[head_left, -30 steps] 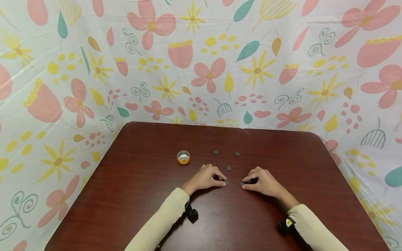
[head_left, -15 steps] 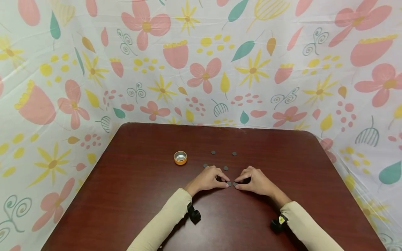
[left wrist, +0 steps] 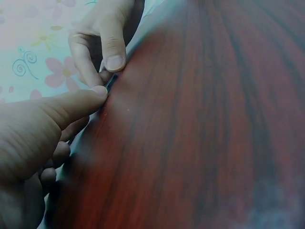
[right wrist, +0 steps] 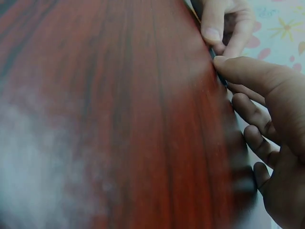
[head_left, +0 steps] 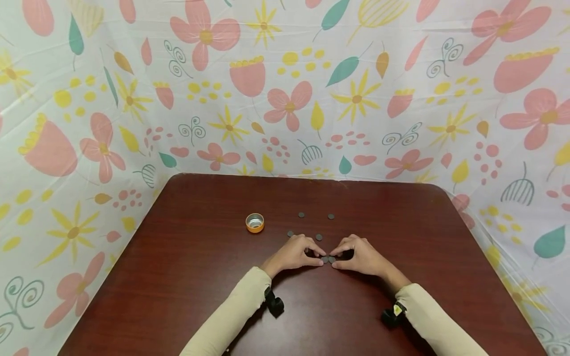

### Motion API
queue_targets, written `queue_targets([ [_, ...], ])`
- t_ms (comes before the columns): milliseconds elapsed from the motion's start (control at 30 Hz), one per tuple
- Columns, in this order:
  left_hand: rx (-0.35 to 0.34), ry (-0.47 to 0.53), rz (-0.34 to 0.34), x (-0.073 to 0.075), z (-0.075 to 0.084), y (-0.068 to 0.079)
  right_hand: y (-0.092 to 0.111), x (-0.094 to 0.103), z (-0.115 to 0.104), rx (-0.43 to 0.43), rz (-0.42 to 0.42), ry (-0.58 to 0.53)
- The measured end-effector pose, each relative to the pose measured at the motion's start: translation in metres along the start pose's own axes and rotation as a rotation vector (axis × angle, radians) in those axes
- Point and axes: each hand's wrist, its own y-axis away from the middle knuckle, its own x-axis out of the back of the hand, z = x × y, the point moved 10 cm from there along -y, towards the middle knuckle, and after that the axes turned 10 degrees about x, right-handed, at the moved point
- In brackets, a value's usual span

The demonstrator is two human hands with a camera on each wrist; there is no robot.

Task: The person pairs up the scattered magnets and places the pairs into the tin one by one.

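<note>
Nearest, just behind the right hand (head_left: 362,257): a black wrist unit (head_left: 392,317) with a yellow patch (head_left: 398,310), any print on it too small to read. A second black unit (head_left: 274,303) sits behind the left hand (head_left: 294,254); no lettering legible there either. Pale sleeves cover both forearms.

Left hand: thumb and forefinger pinch a small dark disc, the left disc (head_left: 325,259), by its edge. Right hand: same pinch, on the right disc (head_left: 331,259). Fingertips face each other across a narrow gap; the discs sit in it, low at the tabletop (head_left: 338,316), seemingly edge to edge. Cannot tell whether they overlap.

Step in hand, by my judgement: bringing these two discs together. The next move likely calls for a light, level pinch while the edges are matched, then an even release; a hard push could make one ride up over the other.

Just past the left knuckles, a loose disc (head_left: 290,233). Ahead of the left fingertips, another disc (head_left: 319,237). Farther out, one disc (head_left: 301,215) beyond the left hand, one disc (head_left: 331,216) beyond the gap. Ahead and left of the left hand, an orange-sided metal cup (head_left: 255,223), upright; no brand readable.

Farthest: flowered cloth (head_left: 276,163) behind the table, printed shapes, no words seen.
</note>
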Motion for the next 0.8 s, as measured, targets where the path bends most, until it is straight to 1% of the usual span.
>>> queue_targets([
  [100,0.007,0.051,-0.003,0.007,-0.002,0.009,0.0,0.003,0.002,-0.009,0.012,-0.007],
  [167,0.015,0.098,0.016,0.016,-0.003,0.017,0.002,0.006,0.005,-0.017,0.031,-0.005],
  [200,0.017,0.119,0.036,0.023,-0.003,0.021,0.003,0.009,0.006,-0.022,0.041,-0.006],
  [267,0.017,0.157,0.1,0.042,-0.004,0.031,0.004,0.015,0.006,-0.032,0.065,-0.01],
  [333,0.022,0.182,0.193,0.064,-0.006,0.04,0.006,0.02,0.005,-0.038,0.081,0.001],
  [400,0.037,0.188,0.297,0.088,-0.012,0.05,0.006,0.025,0.003,-0.04,0.087,0.022],
  [500,0.067,0.174,0.453,0.118,-0.028,0.065,0.005,0.028,-0.001,-0.035,0.092,0.061],
  [600,0.116,0.153,0.57,0.138,-0.05,0.08,0.002,0.027,-0.007,-0.027,0.1,0.065],
  [700,0.178,0.141,0.642,0.149,-0.073,0.091,-0.002,0.022,-0.013,-0.011,0.102,0.048],
  [800,0.238,0.144,0.668,0.153,-0.093,0.099,-0.007,0.012,-0.017,0.003,0.087,0.038],
])
